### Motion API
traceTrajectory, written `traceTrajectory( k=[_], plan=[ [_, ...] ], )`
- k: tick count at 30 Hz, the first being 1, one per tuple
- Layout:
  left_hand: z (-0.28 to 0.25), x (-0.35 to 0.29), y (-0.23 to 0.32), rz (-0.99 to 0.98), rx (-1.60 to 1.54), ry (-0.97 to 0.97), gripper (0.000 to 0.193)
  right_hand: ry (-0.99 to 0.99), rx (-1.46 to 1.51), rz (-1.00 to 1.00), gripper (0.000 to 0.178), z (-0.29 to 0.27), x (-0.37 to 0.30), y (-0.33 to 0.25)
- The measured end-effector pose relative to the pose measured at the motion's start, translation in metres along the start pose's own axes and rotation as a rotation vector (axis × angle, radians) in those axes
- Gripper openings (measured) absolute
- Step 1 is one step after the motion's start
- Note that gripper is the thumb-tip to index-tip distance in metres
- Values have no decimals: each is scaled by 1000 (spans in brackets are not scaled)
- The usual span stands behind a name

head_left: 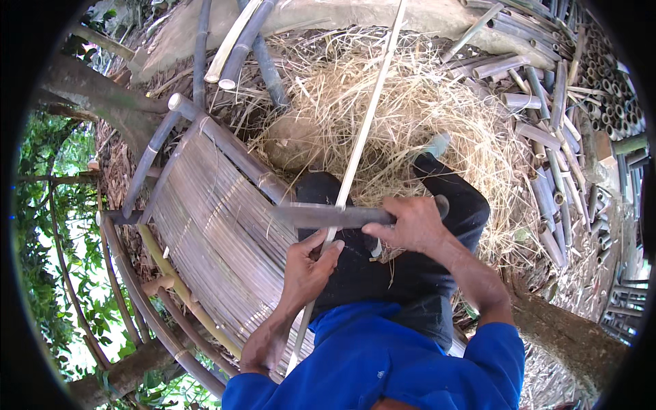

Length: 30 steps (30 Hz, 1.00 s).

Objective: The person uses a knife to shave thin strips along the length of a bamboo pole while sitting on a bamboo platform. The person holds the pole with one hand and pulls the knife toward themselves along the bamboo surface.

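Near the brown slatted bench's [212, 215] edge, the right hand's [415, 225] gripped grey knife [365, 217] could nick the pinching left hand [307, 266] if its pale bamboo strip [367, 130] twists.

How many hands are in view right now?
2. The left hand grips the long pale strip, just below the blade. The right hand holds the knife, right of the strip. No other hands show.

Bamboo seat [212, 232]: open room above it, left of the left hand [309, 268]
Knife [311, 216]: across the pale strip [372, 109], barring the way ahead
Right knee [471, 205]: blocks the right hand's [413, 222] outer side
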<state>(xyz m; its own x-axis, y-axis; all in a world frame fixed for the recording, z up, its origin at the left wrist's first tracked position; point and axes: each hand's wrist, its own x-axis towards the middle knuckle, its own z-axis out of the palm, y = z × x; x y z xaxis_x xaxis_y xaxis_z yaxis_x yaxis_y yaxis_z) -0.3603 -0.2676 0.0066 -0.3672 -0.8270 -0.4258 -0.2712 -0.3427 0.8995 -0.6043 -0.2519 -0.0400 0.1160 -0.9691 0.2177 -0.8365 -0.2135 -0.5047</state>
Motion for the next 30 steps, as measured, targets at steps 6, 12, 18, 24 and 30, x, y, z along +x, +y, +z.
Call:
traceTrajectory(
  k=[6, 12, 18, 24, 30],
  plan=[
    [-8, -29, 0, -9, 7, 17, 30, 17, -138, 419, 67, -46, 44, 78],
    [-14, -33, 1, -259, -38, -47, 35, 241, -343, 407, 72, -54, 41, 111],
    [-5, 2, 5, 96, 13, -57, 37, -2, 91, 322, 65, -16, 16, 25],
    [-9, 9, -4, 8, 128, -81, 35, -137, 123, 188, 58, -6, -3, -18],
    [-8, 3, 3, -15, 54, -50, 32, -157, 35, 105, 55, -10, 0, -4]
  ],
)
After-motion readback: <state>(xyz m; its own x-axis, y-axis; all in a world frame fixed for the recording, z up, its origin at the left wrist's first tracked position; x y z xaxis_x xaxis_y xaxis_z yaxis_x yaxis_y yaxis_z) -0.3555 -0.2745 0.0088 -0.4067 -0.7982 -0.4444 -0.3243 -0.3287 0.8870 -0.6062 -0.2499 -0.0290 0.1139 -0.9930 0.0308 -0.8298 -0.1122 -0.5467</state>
